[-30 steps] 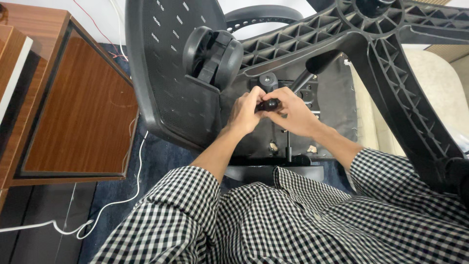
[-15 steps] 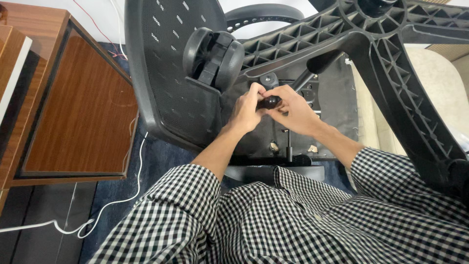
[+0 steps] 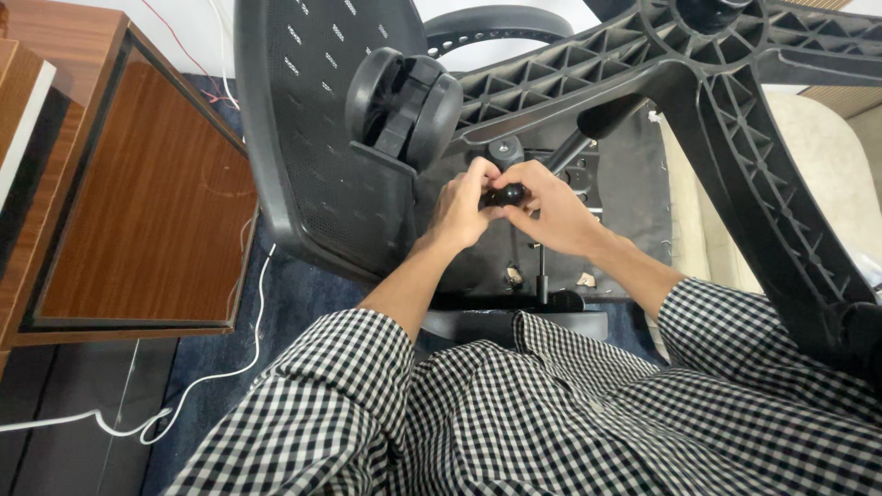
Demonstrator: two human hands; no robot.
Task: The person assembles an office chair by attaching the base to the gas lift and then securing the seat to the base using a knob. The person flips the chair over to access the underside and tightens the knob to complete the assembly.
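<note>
Both my hands meet over the underside of an overturned office chair, and between them sits a small black knob [image 3: 504, 195]. My left hand [image 3: 462, 207] comes in from the lower left, its fingers [image 3: 480, 174] curled together over the top and near side of the knob. My right hand [image 3: 549, 209] reaches in from the right, thumb and fingers clamped on the other end of the same knob, so that only a short dark stretch of it shows between my two grips. The knob lies just in front of the chair's black mechanism plate [image 3: 570, 179], at the centre of the seat underside [image 3: 634, 211]; whether it is joined to the plate I cannot tell, since my fingers cover that spot.

Just left of my left hand a twin-wheel caster [image 3: 404, 108] stands on the end of one leg of the star base [image 3: 735, 101], whose ribbed black spokes run across the top of the view and down the right edge. The dark gas-lift column [image 3: 606, 118] slants from the hub towards the plate, just above my right hand. Behind the caster lies the perforated black chair back [image 3: 303, 138].

My sleeves and lap are in black-and-white check fabric [image 3: 514, 413]. To the left stands a brown wooden cabinet [image 3: 138, 220], and a white cable [image 3: 211, 386] trails over the dark blue carpet [image 3: 303, 294] beside it.
</note>
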